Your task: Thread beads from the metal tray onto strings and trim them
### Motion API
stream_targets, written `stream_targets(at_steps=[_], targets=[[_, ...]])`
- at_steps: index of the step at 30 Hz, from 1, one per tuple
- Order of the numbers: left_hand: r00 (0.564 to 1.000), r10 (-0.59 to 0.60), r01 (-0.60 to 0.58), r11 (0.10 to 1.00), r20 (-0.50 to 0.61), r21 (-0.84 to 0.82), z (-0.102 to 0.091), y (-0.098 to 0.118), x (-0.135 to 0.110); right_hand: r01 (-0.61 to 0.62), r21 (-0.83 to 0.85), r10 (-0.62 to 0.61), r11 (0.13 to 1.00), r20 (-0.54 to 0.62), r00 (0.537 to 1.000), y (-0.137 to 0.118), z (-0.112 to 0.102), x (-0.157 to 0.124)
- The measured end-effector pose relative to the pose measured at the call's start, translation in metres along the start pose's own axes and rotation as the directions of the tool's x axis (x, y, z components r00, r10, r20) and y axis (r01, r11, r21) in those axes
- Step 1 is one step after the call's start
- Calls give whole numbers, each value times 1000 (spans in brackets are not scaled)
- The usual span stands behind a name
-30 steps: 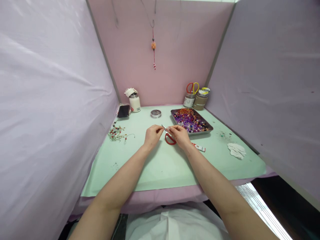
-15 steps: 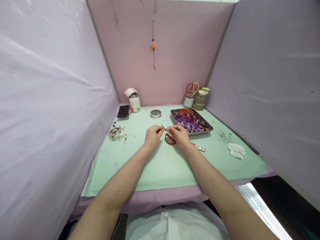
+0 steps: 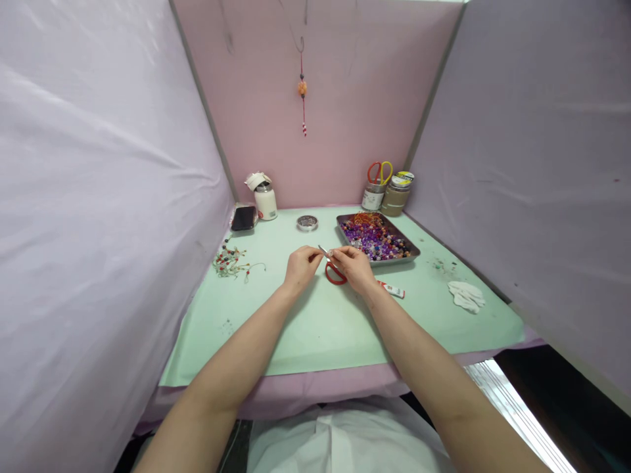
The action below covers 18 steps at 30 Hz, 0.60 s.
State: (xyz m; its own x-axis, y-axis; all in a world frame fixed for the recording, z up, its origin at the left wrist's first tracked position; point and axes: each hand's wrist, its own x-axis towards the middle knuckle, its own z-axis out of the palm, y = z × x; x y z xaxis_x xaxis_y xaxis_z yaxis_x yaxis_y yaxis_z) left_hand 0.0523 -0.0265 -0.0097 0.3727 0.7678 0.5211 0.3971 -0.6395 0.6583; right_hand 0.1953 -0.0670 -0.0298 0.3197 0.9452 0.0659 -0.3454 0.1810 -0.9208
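Note:
Over the middle of the table my left hand (image 3: 302, 266) and my right hand (image 3: 353, 265) face each other, fingertips close together. Both are closed in a pinch; whatever lies between the fingers is too small to make out. Red-handled scissors (image 3: 335, 273) show just below the fingertips, partly covered by my right hand. A thin grey blade-like piece appears in the gap between the hands. Behind my right hand is a metal tray (image 3: 394, 262) of purple, orange and dark beads (image 3: 374, 240). A white and red tube (image 3: 393, 290) lies beside my right wrist.
Beaded strings (image 3: 231, 263) lie at left, near a phone (image 3: 244, 219) and a white jar (image 3: 266, 202). A small round dish (image 3: 307, 223) sits at the back. Jars (image 3: 396, 199) stand back right; a white glove (image 3: 466, 297) lies at right. A beaded pendant (image 3: 302, 89) hangs on the pink wall.

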Motion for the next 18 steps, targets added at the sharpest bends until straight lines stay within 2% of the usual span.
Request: stream_targets(at_steps=[10, 18], targets=[[1000, -31, 31, 1000, -5, 0, 0, 1, -1, 18, -69, -16, 997, 30, 999, 2, 0, 0], [1000, 4, -4, 1000, -19, 14, -1, 0, 0, 16, -39, -14, 999, 56, 998, 3, -2, 0]])
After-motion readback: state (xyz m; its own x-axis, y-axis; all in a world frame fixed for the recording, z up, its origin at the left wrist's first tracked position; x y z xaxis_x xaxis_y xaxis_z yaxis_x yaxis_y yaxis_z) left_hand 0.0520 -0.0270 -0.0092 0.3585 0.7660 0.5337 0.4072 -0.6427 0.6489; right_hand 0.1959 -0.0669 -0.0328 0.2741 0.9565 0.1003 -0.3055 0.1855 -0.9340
